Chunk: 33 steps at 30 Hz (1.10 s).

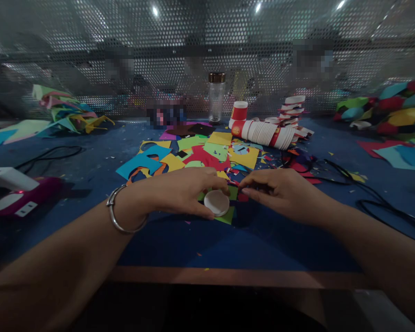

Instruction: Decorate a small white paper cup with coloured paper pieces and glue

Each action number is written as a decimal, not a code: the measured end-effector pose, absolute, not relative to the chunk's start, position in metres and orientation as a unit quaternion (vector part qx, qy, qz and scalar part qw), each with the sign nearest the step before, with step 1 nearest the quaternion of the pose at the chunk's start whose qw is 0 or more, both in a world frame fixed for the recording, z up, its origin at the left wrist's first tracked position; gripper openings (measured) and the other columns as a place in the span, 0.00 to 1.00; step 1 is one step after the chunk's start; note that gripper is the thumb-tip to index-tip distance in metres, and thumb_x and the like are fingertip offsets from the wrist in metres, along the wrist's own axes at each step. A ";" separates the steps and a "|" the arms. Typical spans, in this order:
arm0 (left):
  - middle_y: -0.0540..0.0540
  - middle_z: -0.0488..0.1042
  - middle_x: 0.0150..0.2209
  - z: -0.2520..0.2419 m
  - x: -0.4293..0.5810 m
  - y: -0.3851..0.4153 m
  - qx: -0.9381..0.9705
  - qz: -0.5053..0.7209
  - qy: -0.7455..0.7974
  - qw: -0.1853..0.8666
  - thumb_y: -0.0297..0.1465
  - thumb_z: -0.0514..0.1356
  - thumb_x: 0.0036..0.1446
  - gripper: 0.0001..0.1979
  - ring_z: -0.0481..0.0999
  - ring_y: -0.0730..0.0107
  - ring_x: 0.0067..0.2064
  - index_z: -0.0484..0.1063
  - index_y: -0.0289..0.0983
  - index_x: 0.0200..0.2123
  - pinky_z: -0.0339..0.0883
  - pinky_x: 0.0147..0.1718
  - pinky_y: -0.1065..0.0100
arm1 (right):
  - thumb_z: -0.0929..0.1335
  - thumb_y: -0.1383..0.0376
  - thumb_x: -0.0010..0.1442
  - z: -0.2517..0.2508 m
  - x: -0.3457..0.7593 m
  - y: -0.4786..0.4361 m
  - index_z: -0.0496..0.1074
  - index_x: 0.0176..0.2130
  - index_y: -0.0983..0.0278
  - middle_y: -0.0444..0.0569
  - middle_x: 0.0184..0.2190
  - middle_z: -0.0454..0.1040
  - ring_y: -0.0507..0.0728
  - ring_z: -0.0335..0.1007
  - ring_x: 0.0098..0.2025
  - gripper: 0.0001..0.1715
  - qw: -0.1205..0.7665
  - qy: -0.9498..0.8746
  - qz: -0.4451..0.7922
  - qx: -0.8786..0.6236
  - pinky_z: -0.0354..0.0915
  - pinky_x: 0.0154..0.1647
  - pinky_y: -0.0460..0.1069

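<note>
gripping in the left hand (186, 189) a round, white, disc-like object (216, 203), possibly the end of a paper cup, curling thumb and fingers about its rim. covering with it part of a flat, green paper sheet (227, 218) on the dark blue surface (180, 246). holding the object between both hands: against the left, the nearer, and just to the left of the right hand (283, 191); presenting a round face, so showing no long axis. holding right thumb and fingertips close together, leaving unclear whether pinching anything. facing, beyond both hands, multicoloured cut-paper scraps (210, 157) and, farther right, a row of nested red-and-white paper cups (259, 133).
</note>
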State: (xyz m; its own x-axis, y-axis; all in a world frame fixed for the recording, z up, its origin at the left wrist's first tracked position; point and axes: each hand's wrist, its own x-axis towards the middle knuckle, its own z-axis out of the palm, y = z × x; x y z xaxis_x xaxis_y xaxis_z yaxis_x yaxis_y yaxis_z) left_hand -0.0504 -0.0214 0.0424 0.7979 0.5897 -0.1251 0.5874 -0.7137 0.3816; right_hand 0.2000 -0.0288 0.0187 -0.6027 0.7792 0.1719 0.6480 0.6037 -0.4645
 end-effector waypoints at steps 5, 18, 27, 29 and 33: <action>0.45 0.76 0.49 0.044 -0.051 -0.022 0.925 0.002 0.315 0.212 0.35 0.69 0.57 0.23 0.76 0.63 0.46 0.74 0.40 0.55 0.62 0.44 0.68 | 0.66 0.60 0.64 0.020 0.200 -0.030 0.79 0.42 0.62 0.45 0.26 0.78 0.52 0.66 0.23 0.13 0.181 -0.878 0.180 -0.405 0.58 0.25 0.47; 0.40 0.72 0.59 0.036 -0.058 -0.019 0.922 0.022 0.336 0.191 0.44 0.69 0.55 0.35 0.71 0.50 0.59 0.65 0.40 0.62 0.64 0.54 0.59 | 0.67 0.62 0.65 0.015 0.199 -0.029 0.78 0.41 0.64 0.46 0.30 0.79 0.52 0.70 0.27 0.12 0.158 -0.895 0.187 -0.372 0.60 0.28 0.45; 0.27 0.56 0.70 0.025 -0.034 -0.038 0.878 0.018 0.458 0.142 0.60 0.65 0.49 0.60 0.56 0.28 0.69 0.41 0.39 0.74 0.56 0.61 0.39 | 0.69 0.66 0.62 0.013 0.195 -0.030 0.74 0.34 0.66 0.46 0.28 0.73 0.52 0.65 0.26 0.05 0.121 -0.926 0.130 -0.333 0.58 0.27 0.45; 0.28 0.57 0.70 0.024 -0.032 -0.039 0.879 0.020 0.456 0.137 0.58 0.65 0.50 0.59 0.57 0.28 0.68 0.41 0.40 0.74 0.56 0.61 0.39 | 0.69 0.67 0.61 0.012 0.195 -0.030 0.74 0.34 0.66 0.46 0.28 0.73 0.52 0.65 0.27 0.04 0.120 -0.928 0.124 -0.330 0.58 0.27 0.45; 0.31 0.58 0.70 0.024 -0.033 -0.039 0.889 0.030 0.434 0.141 0.53 0.66 0.54 0.55 0.60 0.33 0.66 0.41 0.39 0.74 0.59 0.60 0.44 | 0.69 0.68 0.61 0.011 0.194 -0.032 0.75 0.36 0.66 0.46 0.28 0.72 0.52 0.64 0.26 0.03 0.117 -0.932 0.111 -0.325 0.57 0.27 0.45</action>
State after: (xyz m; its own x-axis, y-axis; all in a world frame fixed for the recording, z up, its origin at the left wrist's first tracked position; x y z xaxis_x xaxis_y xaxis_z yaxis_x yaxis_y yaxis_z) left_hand -0.0326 -0.0388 0.0236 0.6222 0.7799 -0.0689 0.7628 -0.5841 0.2775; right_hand 0.1938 -0.0318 0.0105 -0.7615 0.6315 0.1463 0.5797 0.7644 -0.2823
